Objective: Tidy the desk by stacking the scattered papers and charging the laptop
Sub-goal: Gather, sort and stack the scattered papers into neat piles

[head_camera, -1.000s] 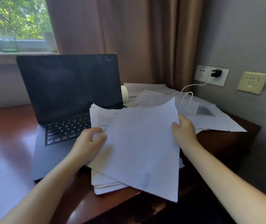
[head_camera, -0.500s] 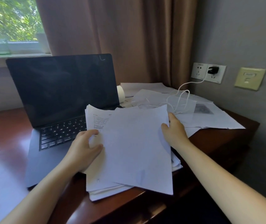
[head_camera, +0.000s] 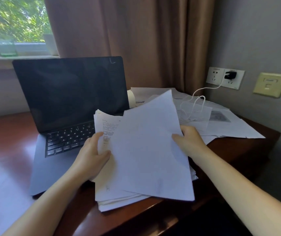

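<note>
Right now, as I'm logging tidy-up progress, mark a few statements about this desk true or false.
The laptop is open, screen dark. True.
The left hand is empty. False: it grips the paper stack.
The black charger sits in the wall socket. True.
The white cable is plugged into the laptop. False: it lies looped on the scattered papers.
The right hand holds the top sheet. True.
</note>
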### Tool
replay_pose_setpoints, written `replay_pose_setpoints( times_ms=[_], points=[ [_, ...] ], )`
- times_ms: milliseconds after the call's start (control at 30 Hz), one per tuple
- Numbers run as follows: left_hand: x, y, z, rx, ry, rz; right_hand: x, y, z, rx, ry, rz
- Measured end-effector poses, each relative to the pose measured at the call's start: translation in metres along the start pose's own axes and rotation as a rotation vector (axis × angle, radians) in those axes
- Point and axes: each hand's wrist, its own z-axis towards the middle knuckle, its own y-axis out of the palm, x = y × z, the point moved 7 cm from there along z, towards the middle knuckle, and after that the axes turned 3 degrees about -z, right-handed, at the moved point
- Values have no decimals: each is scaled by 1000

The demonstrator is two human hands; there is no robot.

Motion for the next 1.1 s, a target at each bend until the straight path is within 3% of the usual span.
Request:
replay_pose_setpoints(
  times_ms=[133,267,333,433,533,600,800,933,1100],
  points=[
    [2,-1,1,30,-24,-124,-17,-12,19,7,-46,3],
    [3,0,1,50,-34,-192,-28,18,25,-239,-74,-3],
    [1,0,1,51,-33,-167,-25,40,27,-278,-103,-103],
    [0,-2,0,47,-37,-98,-18,52,26,-119,-134,-205],
    [1,-2,0,46,-23,-63,-20,54,18,-92,-201,-183],
    [0,-2,1,49,-33,-66,-14,50,19,-74,-240,-345],
    [0,-1,2,66,-32,-90,-4,-7,26,199,-324,-801],
    [1,0,4,73,-14,-87,22,-16,40,53,-130,-885],
    [3,-1,5,85,1,-87,36,-10,66,-98,-48,-868]
  ],
)
